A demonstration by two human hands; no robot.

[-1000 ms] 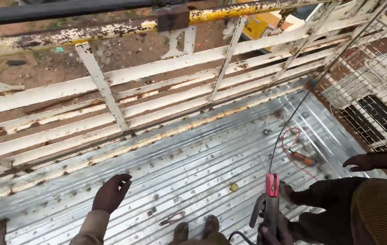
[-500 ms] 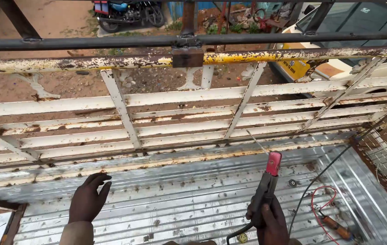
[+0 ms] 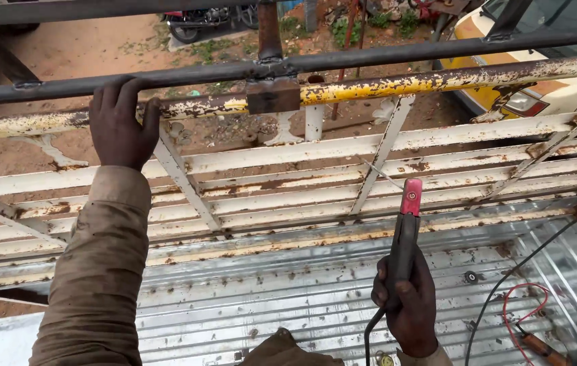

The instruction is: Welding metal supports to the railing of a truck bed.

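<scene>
My left hand [image 3: 121,122] grips the dark metal top rail [image 3: 370,57] of a rusty side frame, fingers curled over it. My right hand [image 3: 407,305] is shut on a black welding electrode holder [image 3: 403,237] with a red tip, held upright; a thin rod sticks out of the tip toward the white painted slats [image 3: 343,152]. The holder's black cable drops from under my right hand. Below the top rail runs a flaking yellow and white bar [image 3: 397,85] with a small steel plate [image 3: 273,95] welded at its middle.
A ribbed galvanised sheet floor [image 3: 288,298] lies below. A black cable [image 3: 505,281] and a red wire loop [image 3: 529,305] lie at the right, by a small round fitting [image 3: 470,276]. Beyond the frame are bare soil, a yellow and white vehicle [image 3: 539,95] and a parked motorcycle [image 3: 194,27].
My left hand rose from the sheet floor and took hold of the top rail. The view tilted up, and my right hand lifted the electrode holder closer to the slats.
</scene>
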